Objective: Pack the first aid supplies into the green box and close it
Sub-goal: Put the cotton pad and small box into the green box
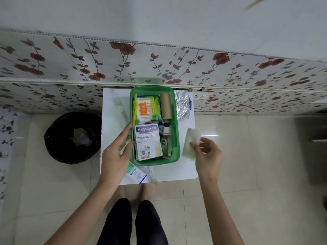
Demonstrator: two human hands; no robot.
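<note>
Resting on the white desk (113,103), the open green box (175,138) holds supplies; left hand (116,152) fingers spread against its wall, right hand (208,154) fingers pinching a white gauze pad (190,144) beside it.

green box (177,138) sits open, stuffed with Hansaplast box (148,141), Tulips cotton swabs (145,109), tape roll (166,105), small bottle (166,140)
</note>
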